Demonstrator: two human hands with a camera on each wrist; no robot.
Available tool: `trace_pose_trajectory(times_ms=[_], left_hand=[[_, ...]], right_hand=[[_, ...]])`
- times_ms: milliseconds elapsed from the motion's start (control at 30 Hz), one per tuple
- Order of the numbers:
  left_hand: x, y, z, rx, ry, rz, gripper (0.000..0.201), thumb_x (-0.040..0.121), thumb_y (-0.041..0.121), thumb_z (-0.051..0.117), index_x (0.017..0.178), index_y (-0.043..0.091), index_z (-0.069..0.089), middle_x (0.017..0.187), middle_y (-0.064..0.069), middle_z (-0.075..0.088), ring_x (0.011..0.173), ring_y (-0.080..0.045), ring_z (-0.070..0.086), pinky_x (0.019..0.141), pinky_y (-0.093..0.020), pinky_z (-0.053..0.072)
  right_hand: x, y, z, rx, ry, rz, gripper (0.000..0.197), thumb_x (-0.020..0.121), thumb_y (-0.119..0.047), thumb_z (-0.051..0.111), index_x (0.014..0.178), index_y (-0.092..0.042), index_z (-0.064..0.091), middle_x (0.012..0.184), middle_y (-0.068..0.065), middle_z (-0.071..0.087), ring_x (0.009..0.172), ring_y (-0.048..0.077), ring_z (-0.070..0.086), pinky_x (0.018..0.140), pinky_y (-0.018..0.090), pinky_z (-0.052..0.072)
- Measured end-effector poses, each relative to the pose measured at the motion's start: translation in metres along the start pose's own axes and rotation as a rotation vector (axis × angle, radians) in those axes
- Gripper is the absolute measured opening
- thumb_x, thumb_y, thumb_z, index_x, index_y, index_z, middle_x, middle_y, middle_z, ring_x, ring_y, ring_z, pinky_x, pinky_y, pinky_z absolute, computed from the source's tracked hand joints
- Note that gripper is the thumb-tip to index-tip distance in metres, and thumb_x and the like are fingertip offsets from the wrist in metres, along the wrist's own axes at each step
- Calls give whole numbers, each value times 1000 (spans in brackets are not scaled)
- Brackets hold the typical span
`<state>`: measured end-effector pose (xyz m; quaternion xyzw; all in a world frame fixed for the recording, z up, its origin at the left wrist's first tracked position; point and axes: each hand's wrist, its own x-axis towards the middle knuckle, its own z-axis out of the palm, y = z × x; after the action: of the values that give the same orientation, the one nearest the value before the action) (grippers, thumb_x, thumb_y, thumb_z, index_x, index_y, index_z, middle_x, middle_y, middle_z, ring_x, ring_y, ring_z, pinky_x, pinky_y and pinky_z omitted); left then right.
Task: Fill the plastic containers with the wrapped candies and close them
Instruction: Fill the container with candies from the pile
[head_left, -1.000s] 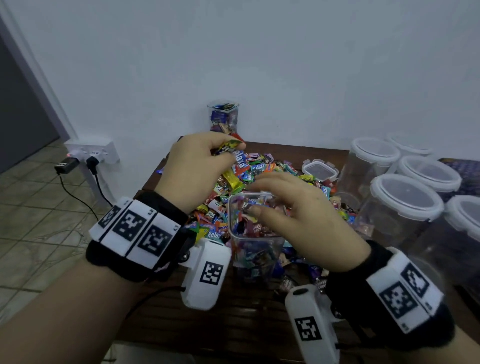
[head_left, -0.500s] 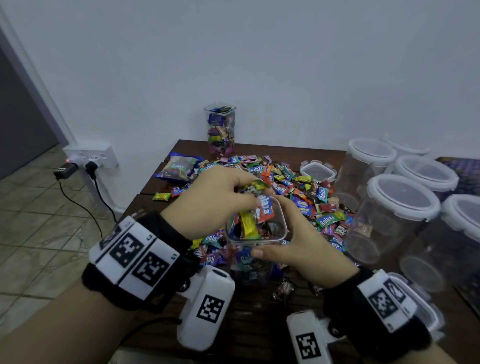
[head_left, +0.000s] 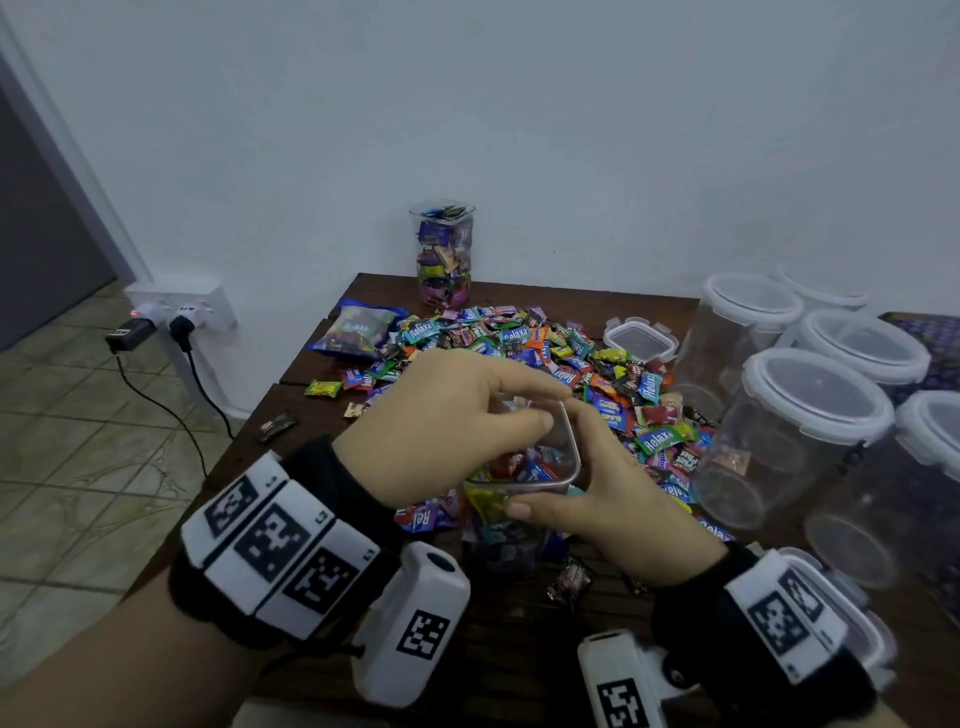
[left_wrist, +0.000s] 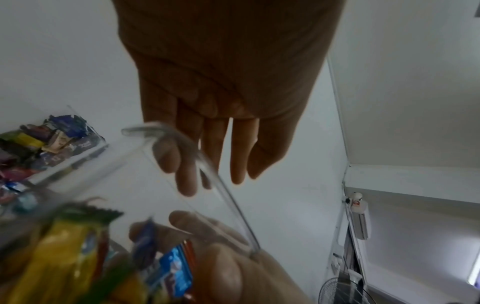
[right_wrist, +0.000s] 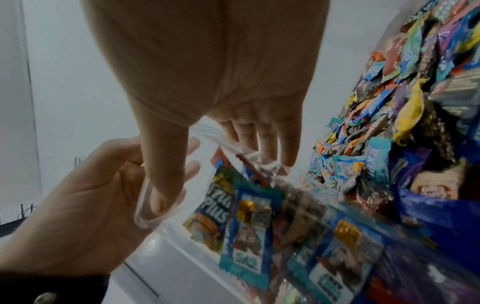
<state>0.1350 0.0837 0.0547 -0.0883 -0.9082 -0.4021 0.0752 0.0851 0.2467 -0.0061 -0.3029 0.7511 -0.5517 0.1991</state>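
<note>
Both hands at jar (head_left: 524, 483) rim: right hand (head_left: 608, 499) gripping wall, left hand (head_left: 441, 431) fingers (left_wrist: 182, 162) straight, dipping inside. Risk: tipping jar, spilling candies (head_left: 571, 364).

A dark wooden table (head_left: 514, 639) stands against the white wall. A heap of wrapped candies (head_left: 550, 353) covers its middle. Behind the heap, by the wall, stands a tall clear jar (head_left: 444, 254) packed with sweets. Left of the heap lies a blue candy bag (head_left: 356, 330), with a few stray sweets (head_left: 323, 387) near it. At the heap's right edge sits a small lidded box (head_left: 640, 339), and beyond that a cluster of lidded clear containers (head_left: 810, 415).
</note>
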Motion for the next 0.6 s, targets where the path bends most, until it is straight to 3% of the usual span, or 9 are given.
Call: trace_pose_trajectory(times_ms=[67, 167, 267, 333, 400, 467, 533, 600], left_hand=[[0, -5, -4, -65, 105, 6, 23, 87, 23, 63, 100, 41, 69, 87, 23, 69, 80, 1, 65, 76, -17, 52], [1, -26, -17, -154, 334, -65, 17, 87, 25, 64, 86, 41, 71, 85, 11, 72, 78, -12, 67, 70, -30, 56], [5, -59, -37, -180, 516, -228, 16, 89, 23, 61, 82, 35, 69, 83, 1, 70, 77, -17, 66, 63, -34, 53], [6, -84, -50, -131, 531, -361, 13, 90, 24, 60, 82, 31, 67, 82, 3, 67, 82, -16, 63, 67, -33, 52], [5, -111, -61, -31, 487, -490, 7, 89, 28, 61, 85, 27, 66, 86, 1, 64, 90, -20, 60, 81, -39, 50], [6, -135, -67, 87, 419, -617, 15, 89, 32, 60, 95, 19, 67, 95, -5, 63, 92, -23, 56, 86, -40, 48], [7, -153, -69, 163, 386, -711, 26, 89, 33, 60, 103, 12, 68, 101, -9, 62, 90, -24, 53, 84, -37, 46], [8, -169, -68, 201, 385, -775, 31, 89, 33, 61, 106, 8, 67, 106, -12, 65, 92, -27, 56, 83, -35, 44]], right_hand=[[0, 0, 0, -18, -9, 25, 72, 60, -40, 75, 117, -51, 32, 128, -28, 43, 119, -12, 43, 82, 1, 42], [0, 1, -2, -60, -47, 59, 76, 73, -30, 78, 125, -49, 26, 129, -29, 40, 110, -19, 46, 82, 4, 44], [-1, 3, -11, -182, -132, 106, 92, 79, -19, 71, 144, -41, 10, 141, -15, 39, 115, 6, 54, 91, 30, 50], [1, 1, -20, -271, -191, 143, 91, 81, -13, 64, 144, -45, 8, 143, -13, 38, 113, 21, 56, 89, 41, 51], [6, 0, -31, -366, -170, 165, 80, 84, -13, 60, 144, -42, 14, 148, -12, 33, 122, 20, 50, 95, 42, 48], [16, -1, -40, -407, -65, 213, 70, 89, -16, 56, 144, -37, 19, 151, -9, 27, 125, 22, 47, 95, 41, 47], [31, 1, -46, -330, 71, 268, 66, 89, -16, 55, 145, -29, 23, 150, -2, 30, 121, 24, 48, 86, 34, 48], [47, 2, -53, -215, 217, 289, 64, 88, -19, 58, 145, -22, 29, 149, 2, 33, 120, 22, 46, 89, 33, 43]])
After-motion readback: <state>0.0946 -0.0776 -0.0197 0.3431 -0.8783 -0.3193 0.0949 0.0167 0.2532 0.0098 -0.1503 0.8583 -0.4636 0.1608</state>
